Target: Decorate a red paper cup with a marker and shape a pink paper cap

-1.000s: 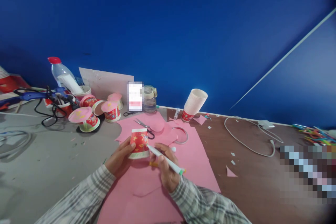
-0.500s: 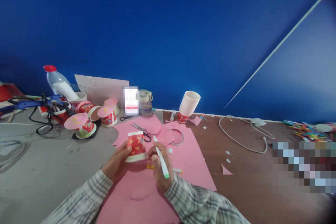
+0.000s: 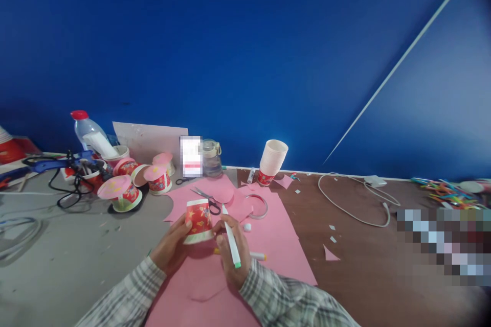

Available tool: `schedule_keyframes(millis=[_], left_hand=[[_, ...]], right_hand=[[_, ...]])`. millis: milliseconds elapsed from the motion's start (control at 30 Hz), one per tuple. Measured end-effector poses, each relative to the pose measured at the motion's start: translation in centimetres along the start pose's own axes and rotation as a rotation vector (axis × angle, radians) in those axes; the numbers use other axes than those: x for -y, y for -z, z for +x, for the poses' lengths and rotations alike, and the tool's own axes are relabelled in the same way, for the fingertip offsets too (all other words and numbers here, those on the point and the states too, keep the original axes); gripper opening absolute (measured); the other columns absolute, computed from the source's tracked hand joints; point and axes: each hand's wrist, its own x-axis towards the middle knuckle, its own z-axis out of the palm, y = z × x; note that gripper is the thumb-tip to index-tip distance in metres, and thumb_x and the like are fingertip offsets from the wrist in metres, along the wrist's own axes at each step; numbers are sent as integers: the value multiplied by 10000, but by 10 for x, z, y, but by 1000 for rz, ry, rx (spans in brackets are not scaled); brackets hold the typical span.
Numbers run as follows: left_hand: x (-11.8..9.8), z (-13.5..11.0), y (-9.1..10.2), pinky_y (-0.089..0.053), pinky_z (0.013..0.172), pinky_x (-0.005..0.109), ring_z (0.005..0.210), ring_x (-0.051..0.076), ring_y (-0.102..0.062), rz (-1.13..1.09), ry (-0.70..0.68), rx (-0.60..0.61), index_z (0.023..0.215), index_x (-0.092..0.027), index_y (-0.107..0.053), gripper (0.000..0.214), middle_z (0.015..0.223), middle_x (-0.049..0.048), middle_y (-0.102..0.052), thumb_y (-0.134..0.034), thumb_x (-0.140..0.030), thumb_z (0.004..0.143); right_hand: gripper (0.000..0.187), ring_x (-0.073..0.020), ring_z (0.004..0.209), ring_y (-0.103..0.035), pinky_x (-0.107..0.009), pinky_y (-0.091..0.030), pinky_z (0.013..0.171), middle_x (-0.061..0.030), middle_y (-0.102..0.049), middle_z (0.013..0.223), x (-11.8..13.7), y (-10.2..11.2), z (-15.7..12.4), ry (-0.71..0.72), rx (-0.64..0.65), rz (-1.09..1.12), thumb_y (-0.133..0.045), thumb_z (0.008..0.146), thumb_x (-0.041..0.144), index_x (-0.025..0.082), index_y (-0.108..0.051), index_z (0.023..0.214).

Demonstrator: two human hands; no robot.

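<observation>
Large, flat pink paper sheet (image 3: 284,245) lies near centre. Over it, the person's left hand (image 3: 173,242) clasps an inverted red floral-printed paper cup (image 3: 197,217); right hand (image 3: 243,245), just right of the cup, is clamped on a slim white green-ended marker (image 3: 231,239), tip pointing far.

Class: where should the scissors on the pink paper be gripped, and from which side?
Probably by the dark handles, from the near right: the scissors lie with their blades pointing away to the far left, while the held red cup crowds the handles' left.
</observation>
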Motion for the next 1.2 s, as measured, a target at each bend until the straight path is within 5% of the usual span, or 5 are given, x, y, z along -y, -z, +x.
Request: schedule_keyframes(millis=[300, 633, 833, 1033, 1200], left_hand=[[0, -2, -2, -479, 681, 470, 818, 366, -604, -24, 4, 66, 1083, -161, -573, 412, 918, 159, -708, -595, -159, 671], [1, 0, 1, -498, 655, 445, 788, 359, -615, -64, 37, -5, 1023, -133, -602, 352, 832, 161, -725, -583, -203, 679], [-3, 0, -4, -510, 593, 429, 733, 354, -626, -88, 48, 29, 935, -113, -648, 266, 765, 162, -727, -544, -201, 706], [-4, -1, -5, -508, 591, 434, 734, 354, -625, -85, 68, -7, 964, -119, -638, 290, 761, 154, -729, -561, -183, 692], [-3, -1, -5, -495, 652, 453, 798, 359, -609, -73, 49, -20, 999, -121, -620, 324, 826, 160, -728, -575, -170, 682]], right_hand=[[421, -199, 637, -598, -289, -513, 600, 3, -585, 794, -5, -4, 3, 81, -16, -120, -520, 743, 119, 278, -498, 1131], [351, -214, 637, -610, -322, -525, 613, -23, -604, 788, -1, 3, 3, 92, -19, -116, -494, 792, 160, 231, -495, 1136], [311, -280, 766, -624, -411, -536, 671, -84, -631, 868, 14, 13, 4, 204, 110, -62, -406, 873, 324, 232, -578, 1115], [288, -240, 616, -601, -348, -532, 514, -68, -614, 732, 7, 14, 4, 0, 5, 98, -455, 849, 401, 207, -655, 921], [146, -245, 657, -628, -375, -529, 605, -77, -660, 764, 6, 11, 1, -18, 63, 149, -546, 806, 245, 204, -647, 904]])
